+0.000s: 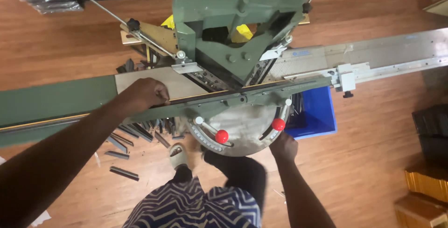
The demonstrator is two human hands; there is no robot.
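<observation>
I look down on a green mitre cutting machine (233,27) with long side tables. My left hand (147,93) is closed on a thin dark moulding strip (219,95) and presses it against the machine's fence. Under the round front plate (242,132), my right hand (283,146) reaches up and touches the machine just below the right red knob (278,124). A second red knob (221,136) sits to the left on the same plate. My foot in a pale sandal (178,155) stands below the machine.
Several dark offcut pieces (123,172) lie on the wooden floor at the left. A blue plastic bin (317,113) sits under the right table. The measuring rail with a stop (346,76) runs right. Dark stacks (431,127) and gold frames (427,186) stand at the right.
</observation>
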